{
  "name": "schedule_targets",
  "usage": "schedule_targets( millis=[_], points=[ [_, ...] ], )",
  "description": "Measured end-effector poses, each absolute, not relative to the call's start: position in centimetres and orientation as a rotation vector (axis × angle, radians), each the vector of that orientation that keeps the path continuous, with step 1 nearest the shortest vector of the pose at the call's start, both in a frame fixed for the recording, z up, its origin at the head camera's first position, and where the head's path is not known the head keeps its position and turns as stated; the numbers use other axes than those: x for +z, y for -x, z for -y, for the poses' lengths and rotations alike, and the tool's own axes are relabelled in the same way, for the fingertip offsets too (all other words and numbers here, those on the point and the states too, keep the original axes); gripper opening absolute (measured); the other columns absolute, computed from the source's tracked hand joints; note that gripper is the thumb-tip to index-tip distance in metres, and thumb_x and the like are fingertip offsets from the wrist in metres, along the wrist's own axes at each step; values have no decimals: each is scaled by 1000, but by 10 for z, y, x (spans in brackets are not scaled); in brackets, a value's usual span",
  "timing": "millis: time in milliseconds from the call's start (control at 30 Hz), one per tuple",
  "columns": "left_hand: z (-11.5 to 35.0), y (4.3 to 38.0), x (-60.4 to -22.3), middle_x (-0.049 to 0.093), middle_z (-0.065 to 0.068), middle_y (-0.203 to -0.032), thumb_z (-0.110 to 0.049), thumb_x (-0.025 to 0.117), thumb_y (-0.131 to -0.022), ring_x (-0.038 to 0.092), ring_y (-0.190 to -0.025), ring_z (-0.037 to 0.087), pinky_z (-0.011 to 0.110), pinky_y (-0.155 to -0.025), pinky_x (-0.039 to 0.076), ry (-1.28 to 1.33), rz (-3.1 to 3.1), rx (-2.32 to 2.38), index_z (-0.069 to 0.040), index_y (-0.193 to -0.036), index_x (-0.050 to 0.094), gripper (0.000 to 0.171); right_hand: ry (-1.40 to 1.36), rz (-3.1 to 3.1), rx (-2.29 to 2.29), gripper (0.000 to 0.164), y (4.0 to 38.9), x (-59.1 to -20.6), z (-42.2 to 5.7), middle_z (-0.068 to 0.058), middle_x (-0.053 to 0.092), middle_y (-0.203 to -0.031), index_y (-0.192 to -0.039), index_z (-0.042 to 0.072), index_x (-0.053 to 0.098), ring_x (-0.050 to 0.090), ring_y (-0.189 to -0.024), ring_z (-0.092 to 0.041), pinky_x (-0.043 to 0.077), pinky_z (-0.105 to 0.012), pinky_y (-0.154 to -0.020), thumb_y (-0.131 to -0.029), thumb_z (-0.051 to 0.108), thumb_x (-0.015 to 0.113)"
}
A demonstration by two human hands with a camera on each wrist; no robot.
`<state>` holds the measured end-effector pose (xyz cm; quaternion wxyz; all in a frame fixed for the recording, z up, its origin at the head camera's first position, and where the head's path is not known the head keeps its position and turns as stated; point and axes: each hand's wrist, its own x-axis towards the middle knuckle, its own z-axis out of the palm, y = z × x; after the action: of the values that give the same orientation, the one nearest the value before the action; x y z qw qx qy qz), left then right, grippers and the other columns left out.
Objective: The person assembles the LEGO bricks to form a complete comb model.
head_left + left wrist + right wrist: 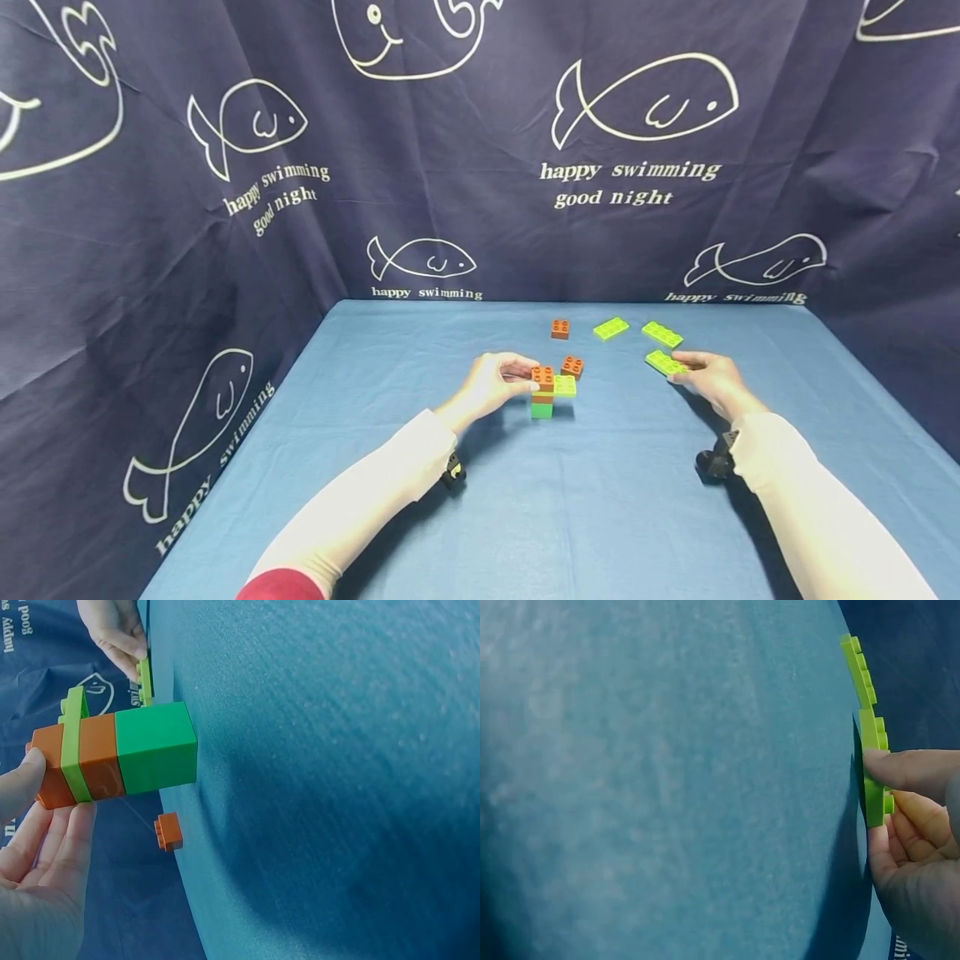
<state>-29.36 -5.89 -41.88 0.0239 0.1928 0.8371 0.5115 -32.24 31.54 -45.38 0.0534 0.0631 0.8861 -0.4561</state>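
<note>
Left hand [491,383] pinching top orange brick [543,378] of our tower [112,757]: upright, long axis vertical, lime layer [565,385] jutting right. Right hand [716,385] gripping lime plate [873,799] well right of tower, studs up, long axis far-left to near-right. Second lime plate [662,335] just behind, then far table edge [750,305]. Blue tabletop [600,500] stretches toward us between both hands, decent elbow room. Navy backdrop [450,192] reads "happy swimming", "good night".

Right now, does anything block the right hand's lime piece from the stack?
Nothing visible stands between the lime plate in the right hand and the stack the left hand holds; one loose orange brick lies behind, off that path.
</note>
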Motion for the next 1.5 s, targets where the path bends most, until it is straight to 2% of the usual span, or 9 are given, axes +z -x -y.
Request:
schedule_targets(
  millis=[400,667,733,867,967,1067,1233,1300,1500],
  points=[
    [58,295,-419,74,6,-102,-15,79,-81,70,-92,13,20,-78,56,-624,-2597,1574,-11,-109,73,29,-186,-2694,-1321,63,316,-449,-321,-31,47,-139,-141,-3,45,47,-124,-40,42,-52,-101,-87,15,71],
    [59,293,-418,74,7,-104,-13,79,-80,71,-95,17,20,-77,57,-574,-2596,1585,-10,-109,73,30,-152,-2705,-1339,61,314,-444,-318,-29,51,-136,-139,-4,46,53,-107,-22,44,-45,-97,-87,15,71],
    [58,293,-419,74,7,-104,-13,79,-80,71,-95,17,20,-76,57,-578,-2598,1586,-10,-109,72,30,-141,-2700,-1345,60,312,-443,-316,-29,50,-137,-139,-4,46,52,-110,-24,43,-45,-98,-87,14,71],
    [58,292,-419,74,7,-103,-13,79,-81,71,-94,17,20,-76,57,-593,-2605,1590,-11,-110,72,30,-85,-2709,-1324,59,311,-439,-313,-31,45,-141,-139,-5,46,43,-124,-39,38,-54,-105,-87,13,69],
    [57,292,-420,74,7,-102,-13,79,-80,71,-93,16,20,-76,57,-595,-2609,1590,-11,-109,73,30,-40,-2725,-1320,58,310,-434,-309,-32,44,-141,-138,-6,47,40,-127,-42,35,-55,-107,-87,12,68],
    [57,292,-420,74,7,-102,-13,79,-80,71,-93,16,19,-75,57,-590,-2607,1589,-11,-108,73,29,1,-2731,-1354,56,308,-430,-305,-31,48,-138,-136,-6,49,45,-123,-36,40,-42,-101,-86,12,68],
    [57,292,-420,74,6,-102,-14,79,-80,71,-93,16,20,-76,57,-594,-2606,1584,-11,-108,73,29,89,-2750,-1387,53,307,-420,-294,-28,57,-130,-133,-5,53,53,-97,-4,42,-12,-80,-86,14,70],
    [57,292,-420,74,6,-103,-14,79,-80,71,-94,16,21,-76,57,-596,-2608,1580,-11,-108,73,29,128,-2758,-1383,51,306,-416,-289,-27,59,-127,-132,-4,55,49,-90,6,43,-7,-75,-86,14,71],
    [58,293,-420,74,6,-103,-14,79,-81,71,-94,15,21,-76,57,-596,-2612,1573,-12,-109,73,29,251,-2767,-1395,49,305,-403,-274,-29,60,-125,-130,-3,57,53,-85,9,47,-8,-72,-86,12,72]
  ],
)
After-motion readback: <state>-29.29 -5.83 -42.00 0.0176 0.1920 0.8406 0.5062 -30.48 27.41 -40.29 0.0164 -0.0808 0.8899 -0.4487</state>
